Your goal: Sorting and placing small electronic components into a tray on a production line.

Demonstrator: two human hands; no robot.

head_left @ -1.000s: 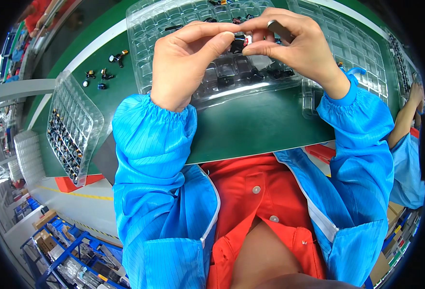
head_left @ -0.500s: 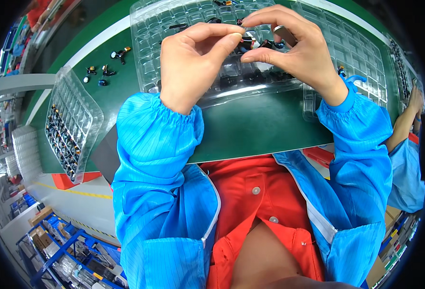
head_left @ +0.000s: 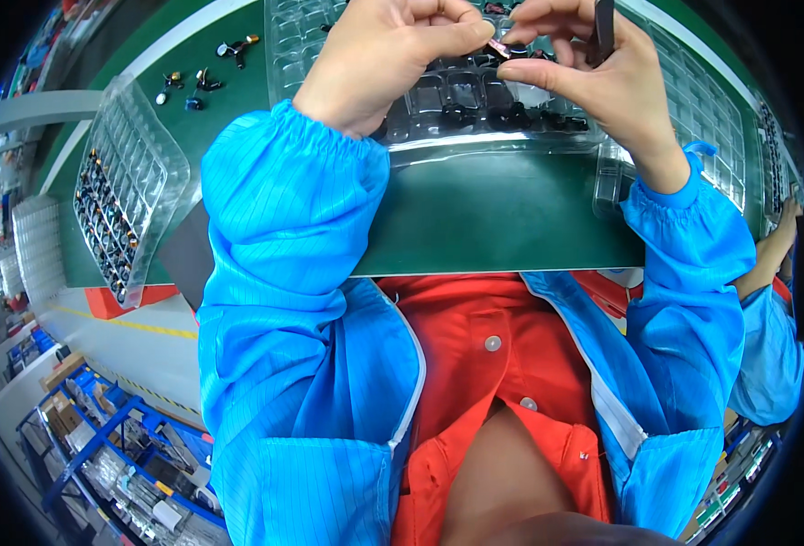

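Over the far part of the green table, my left hand (head_left: 393, 55) is closed in a pinch on a small pinkish-and-black part (head_left: 499, 48). My right hand (head_left: 602, 77) comes at the same part from the other side, its thumb and forefinger curved around the part's end. A dark, flat strip (head_left: 605, 29) sticks up from between the right fingers; its kind cannot be made out. Beneath both hands lies a clear plastic tray (head_left: 429, 150), with small black parts (head_left: 511, 116) in its near pockets. The hands hide much of that tray.
Several small wired parts (head_left: 200, 82) lie loose on the green table (head_left: 502, 214) at left. Beside them a clear tray (head_left: 170, 155) holds rows of parts. Another clear tray (head_left: 707, 100) lies at right. A co-worker's arm (head_left: 775, 241) shows at the right edge.
Both hands have moved farther away over the tray, toward the upper edge. The strip in my right hand has turned upright and looks dark. The view has shifted slightly.
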